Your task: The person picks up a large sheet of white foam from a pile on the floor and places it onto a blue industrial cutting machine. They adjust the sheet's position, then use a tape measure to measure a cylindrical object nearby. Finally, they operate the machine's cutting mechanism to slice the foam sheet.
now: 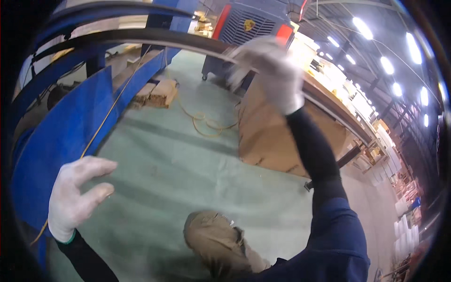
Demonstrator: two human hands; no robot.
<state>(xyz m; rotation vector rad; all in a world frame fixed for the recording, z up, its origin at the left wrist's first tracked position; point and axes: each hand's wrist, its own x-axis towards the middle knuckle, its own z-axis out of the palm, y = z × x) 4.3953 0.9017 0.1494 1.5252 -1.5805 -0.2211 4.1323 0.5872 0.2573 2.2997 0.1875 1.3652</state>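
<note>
My left hand (80,195), in a white work glove, hangs at the lower left. Its fingers and thumb are apart with nothing between them, beside a blue metal machine frame (66,134). My right arm reaches up and forward. The gloved right hand (270,70) is smeared by motion and overlaps a long, dark brown strip (188,40) with a pale edge. This strip crosses the upper view from the left and appears to continue past the hand to the right. Whether the right fingers grip it or only pass over it cannot be made out.
A large brown cardboard box (268,131) stands below the strip's right part. Behind it is a dark grey cabinet on casters (251,23). Wooden blocks (162,94) lie by the blue frame, and a yellow hose (202,127) loops across the green floor (174,164).
</note>
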